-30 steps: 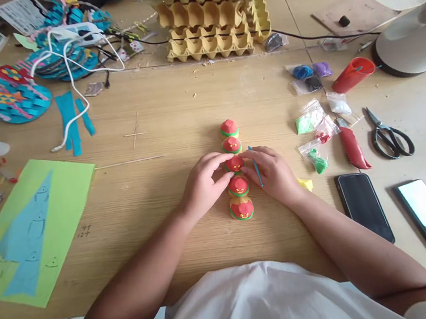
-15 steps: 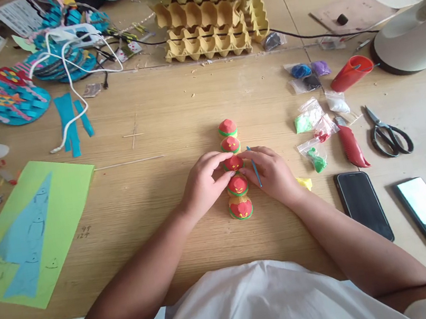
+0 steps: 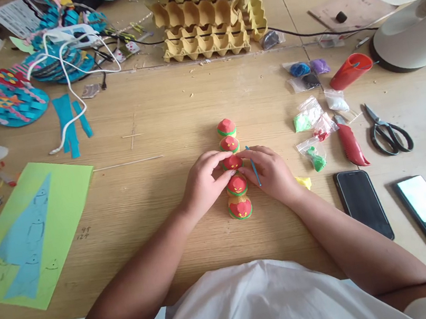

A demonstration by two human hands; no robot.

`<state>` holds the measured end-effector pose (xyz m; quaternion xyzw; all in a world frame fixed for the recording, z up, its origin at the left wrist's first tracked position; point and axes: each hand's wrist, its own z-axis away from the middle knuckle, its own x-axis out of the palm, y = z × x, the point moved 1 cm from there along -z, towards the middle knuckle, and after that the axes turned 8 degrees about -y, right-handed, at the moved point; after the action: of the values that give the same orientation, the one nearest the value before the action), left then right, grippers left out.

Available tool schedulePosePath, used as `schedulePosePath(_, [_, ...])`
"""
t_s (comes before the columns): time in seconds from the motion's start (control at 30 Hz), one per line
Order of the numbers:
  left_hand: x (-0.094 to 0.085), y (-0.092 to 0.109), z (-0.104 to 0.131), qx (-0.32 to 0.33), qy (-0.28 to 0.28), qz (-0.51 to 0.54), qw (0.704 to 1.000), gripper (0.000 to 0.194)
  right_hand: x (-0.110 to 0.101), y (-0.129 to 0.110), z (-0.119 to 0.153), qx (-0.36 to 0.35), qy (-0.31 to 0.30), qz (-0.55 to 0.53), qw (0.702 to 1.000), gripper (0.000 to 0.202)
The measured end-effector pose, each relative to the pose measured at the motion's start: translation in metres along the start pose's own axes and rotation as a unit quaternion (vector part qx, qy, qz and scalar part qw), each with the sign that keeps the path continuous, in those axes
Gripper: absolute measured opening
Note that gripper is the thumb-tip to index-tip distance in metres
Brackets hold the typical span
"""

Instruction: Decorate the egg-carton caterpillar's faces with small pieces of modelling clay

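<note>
A strip of egg-carton cups (image 3: pixel 240 208) stands upright on the table in a column, topped with red clay, with green bands and small yellow face details. My left hand (image 3: pixel 206 182) closes on the left side of its middle cup, thumb and fingertips at the red top. From the other side, my right hand (image 3: pixel 273 174) touches the same cup with its fingertips. A thin blue clay tool (image 3: pixel 253 167) is tucked among the right fingers. Between the hands, the cup's edges are partly hidden.
Bags of coloured clay (image 3: pixel 318 158), a red-handled knife (image 3: pixel 351 144), scissors (image 3: pixel 389 133) and two phones (image 3: pixel 364 205) lie to the right. Green paper (image 3: pixel 70 194) with a blue cutout is at left. Egg cartons (image 3: pixel 206 46) stand at the back, near a black cable (image 3: pixel 318 33).
</note>
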<state>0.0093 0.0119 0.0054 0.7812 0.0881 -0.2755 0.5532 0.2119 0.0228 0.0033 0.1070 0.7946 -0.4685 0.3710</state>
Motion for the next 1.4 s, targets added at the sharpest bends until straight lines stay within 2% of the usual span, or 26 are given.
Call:
schedulePosePath(0.37, [-0.004, -0.006, 0.005, -0.016, -0.015, 0.072, 0.997, 0.039, -0.001, -0.001, 0.001, 0.014, -0.01, 0.0, 1.0, 0.027])
schedulePosePath(1.4, [-0.004, -0.005, 0.008, -0.019, -0.025, 0.077, 0.996, 0.035, 0.002, -0.013, -0.003, 0.026, -0.022, 0.063, 0.997, 0.029])
